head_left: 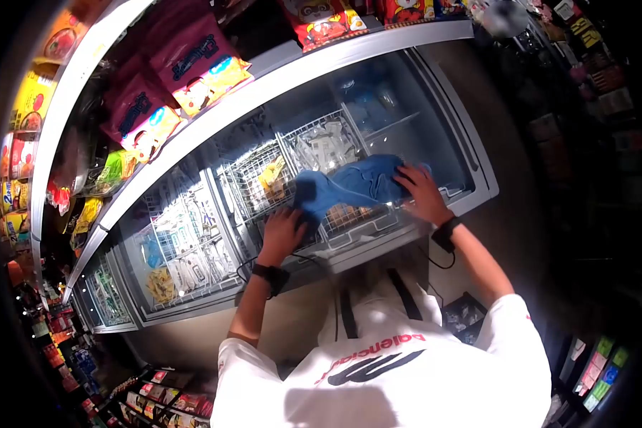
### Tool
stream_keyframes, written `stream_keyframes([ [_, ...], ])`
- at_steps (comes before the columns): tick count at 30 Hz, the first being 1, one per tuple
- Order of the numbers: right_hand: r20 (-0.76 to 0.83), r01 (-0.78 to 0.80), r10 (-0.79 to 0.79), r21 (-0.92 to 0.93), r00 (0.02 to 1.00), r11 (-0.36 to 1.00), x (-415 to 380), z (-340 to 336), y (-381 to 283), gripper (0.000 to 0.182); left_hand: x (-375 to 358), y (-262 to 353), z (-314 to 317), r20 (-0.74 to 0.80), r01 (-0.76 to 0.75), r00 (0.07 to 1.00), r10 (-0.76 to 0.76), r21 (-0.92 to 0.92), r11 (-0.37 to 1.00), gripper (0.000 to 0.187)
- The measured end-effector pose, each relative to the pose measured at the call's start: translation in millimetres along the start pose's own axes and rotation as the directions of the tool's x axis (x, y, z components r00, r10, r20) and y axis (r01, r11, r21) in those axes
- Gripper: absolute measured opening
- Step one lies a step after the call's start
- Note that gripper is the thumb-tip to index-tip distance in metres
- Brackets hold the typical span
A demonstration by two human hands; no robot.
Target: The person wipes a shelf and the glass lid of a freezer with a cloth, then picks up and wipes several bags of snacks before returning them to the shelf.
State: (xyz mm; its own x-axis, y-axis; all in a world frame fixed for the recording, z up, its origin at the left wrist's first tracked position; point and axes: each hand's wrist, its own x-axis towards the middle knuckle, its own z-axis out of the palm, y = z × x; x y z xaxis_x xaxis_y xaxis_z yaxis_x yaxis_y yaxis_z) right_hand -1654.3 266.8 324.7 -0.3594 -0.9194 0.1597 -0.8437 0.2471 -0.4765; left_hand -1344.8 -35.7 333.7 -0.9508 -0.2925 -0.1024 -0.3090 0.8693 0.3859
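Note:
A crumpled blue cloth [360, 184] lies stretched across the glass top of a chest freezer [321, 261]. At the cloth's left end, my left hand [282, 234] is closed on its edge with bent fingers. My right hand [425, 194] grips the other end, its fingers apart over the fabric and its thumb lower down. Beneath the glass are white wire baskets [333, 118] with pale wrapped packs, and one yellow pack [272, 175] shows left of the cloth.
A white shelf edge [278, 77] curves above the freezer, with purple snack bags [192, 60] and red bags [324, 21] on it. Further freezer sections [182, 235] extend left. A black cable [446, 265] hangs near my right wrist. Packaged goods [167, 392] stand on low racks at lower left.

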Motion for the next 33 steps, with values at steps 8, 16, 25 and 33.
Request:
stream_keyframes([
  [8,-0.092,-0.149,0.147,-0.011,0.985,0.989,18,65,5,0.059,58,17,44,-0.246,-0.063,0.969,0.018,-0.176,0.982,0.076],
  [16,-0.002,-0.042,0.042,0.114,0.999,0.993,11,59,23,0.069,107,47,74,-0.279,-0.128,0.956,0.085,-0.14,0.982,0.025],
  [25,-0.136,-0.222,0.411,0.669,0.902,0.71,-17,-19,86,0.025,138,260,-13,-0.337,-0.248,0.925,0.174,-0.19,0.95,0.059],
  [33,-0.089,-0.246,0.336,0.516,0.938,0.821,-60,-83,126,0.04,154,252,90,-0.381,-0.039,0.923,-0.042,-0.201,0.979,0.076],
])
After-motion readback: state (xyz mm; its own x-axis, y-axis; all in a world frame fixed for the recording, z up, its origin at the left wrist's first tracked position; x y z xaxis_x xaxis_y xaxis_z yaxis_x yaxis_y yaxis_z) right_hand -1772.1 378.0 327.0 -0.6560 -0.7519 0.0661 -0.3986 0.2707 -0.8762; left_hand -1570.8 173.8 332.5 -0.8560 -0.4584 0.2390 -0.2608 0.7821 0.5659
